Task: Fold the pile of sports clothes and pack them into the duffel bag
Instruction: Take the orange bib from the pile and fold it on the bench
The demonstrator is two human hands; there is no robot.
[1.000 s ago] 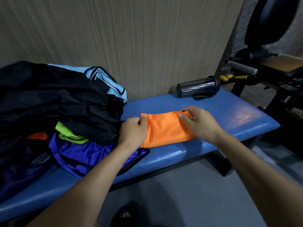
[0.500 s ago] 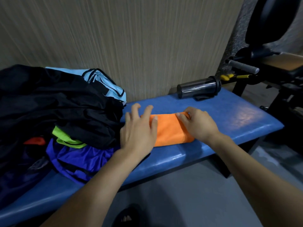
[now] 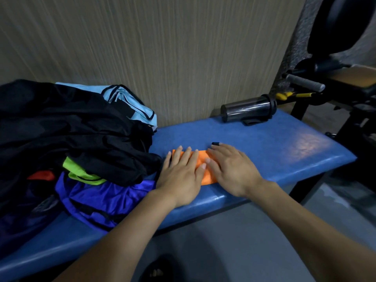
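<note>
Head view: both hands lay flat on a folded orange garment on the blue bench.

The left hand (image 3: 181, 176) and the right hand (image 3: 232, 169) pressed side by side on the orange garment (image 3: 204, 169), fingers straight and released, grasping nothing. The garment sat near the middle of the bench (image 3: 274, 151), mostly covered by the hands. At nine o'clock from it rose the pile of sports clothes (image 3: 71, 135): black fabric on top, light blue at the back, lime green, red and purple pieces beneath. At one o'clock, a dark shaker bottle (image 3: 248, 108) lay on its side against the wall. Gym equipment (image 3: 335, 78) stood at two o'clock.
</note>
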